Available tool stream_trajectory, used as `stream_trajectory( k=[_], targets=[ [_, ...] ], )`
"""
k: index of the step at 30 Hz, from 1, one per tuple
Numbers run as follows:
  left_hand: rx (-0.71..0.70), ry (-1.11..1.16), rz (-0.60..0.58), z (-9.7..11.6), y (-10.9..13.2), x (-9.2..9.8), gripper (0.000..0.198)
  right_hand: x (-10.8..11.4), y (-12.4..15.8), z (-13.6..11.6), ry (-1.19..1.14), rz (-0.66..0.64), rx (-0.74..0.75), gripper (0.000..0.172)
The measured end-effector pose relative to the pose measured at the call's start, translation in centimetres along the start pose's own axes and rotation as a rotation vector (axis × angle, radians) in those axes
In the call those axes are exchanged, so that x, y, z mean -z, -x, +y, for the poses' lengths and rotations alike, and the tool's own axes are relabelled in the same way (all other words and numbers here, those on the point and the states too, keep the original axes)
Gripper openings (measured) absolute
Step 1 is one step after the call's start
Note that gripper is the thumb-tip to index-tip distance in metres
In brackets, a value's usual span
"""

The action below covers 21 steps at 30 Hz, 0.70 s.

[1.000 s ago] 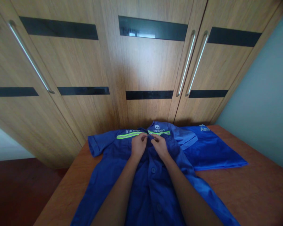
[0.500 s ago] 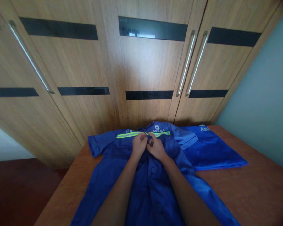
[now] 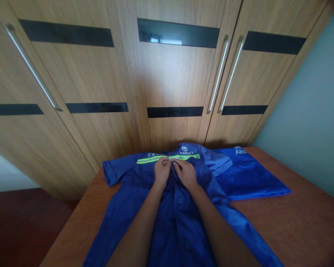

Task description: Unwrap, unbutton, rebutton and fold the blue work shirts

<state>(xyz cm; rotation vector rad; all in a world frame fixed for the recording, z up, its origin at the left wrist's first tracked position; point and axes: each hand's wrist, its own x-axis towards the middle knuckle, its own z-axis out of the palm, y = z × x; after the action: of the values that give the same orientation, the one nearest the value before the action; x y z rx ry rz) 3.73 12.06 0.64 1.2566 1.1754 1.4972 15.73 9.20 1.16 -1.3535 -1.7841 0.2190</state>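
A dark blue short-sleeved work shirt (image 3: 133,207) lies face up, collar toward the cupboard. Across its chest runs a yellow-green and silver reflective strip (image 3: 151,160), with white lettering above. My left hand (image 3: 162,172) pinches the shirt's front edge at the strip. Close beside it, my right hand (image 3: 186,172) pinches the front edge too, fingertips almost meeting those of the left. Whatever small fastening lies between the fingertips is too small to make out. Lower on the front, a dark button (image 3: 180,200) and a second button (image 3: 187,244) show.
The shirt rests on a reddish-brown wooden table (image 3: 269,226). To its right is a folded bright blue cloth (image 3: 247,178) with white letters, partly under the sleeve. Behind stands a wooden cupboard (image 3: 172,81) with long metal handles. A pale wall (image 3: 317,111) rises at the right.
Both hands stay at the chest strip. My right hand's fingers have straightened somewhat and shifted slightly toward the left fingertips. The view has moved a little.
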Motion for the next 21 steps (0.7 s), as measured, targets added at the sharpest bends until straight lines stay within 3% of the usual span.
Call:
stream_trajectory(
  k=[5, 9, 15, 17, 19, 21],
  targets=[
    [-0.045, -0.070, -0.004, 0.1, -0.1, -0.1, 0.017, 0.3, -0.1, -0.1, 0.061, 0.120, 0.010, 0.024],
    [-0.080, -0.162, -0.017, -0.1, -0.1, -0.3, 0.014, -0.1, -0.6, 0.5, -0.114, 0.141, -0.151, 0.025],
    [-0.154, -0.413, -0.053, 1.1, 0.9, 0.1, 0.007, -0.9, -1.0, 1.6, -0.071, -0.012, -0.350, 0.034],
    [-0.221, -0.537, -0.029, 2.0, 1.3, 0.6, 0.014, -0.8, -0.9, 1.7, -0.020, -0.088, -0.373, 0.031],
    [-0.321, -0.801, -0.015, 2.7, 1.4, 1.3, 0.027, -0.5, -1.0, 1.6, 0.046, -0.157, -0.393, 0.028],
    [-0.378, -1.131, -0.072, 3.0, 1.3, 2.2, 0.035, -0.1, -1.2, 1.4, 0.128, -0.210, -0.419, 0.027]
  ],
)
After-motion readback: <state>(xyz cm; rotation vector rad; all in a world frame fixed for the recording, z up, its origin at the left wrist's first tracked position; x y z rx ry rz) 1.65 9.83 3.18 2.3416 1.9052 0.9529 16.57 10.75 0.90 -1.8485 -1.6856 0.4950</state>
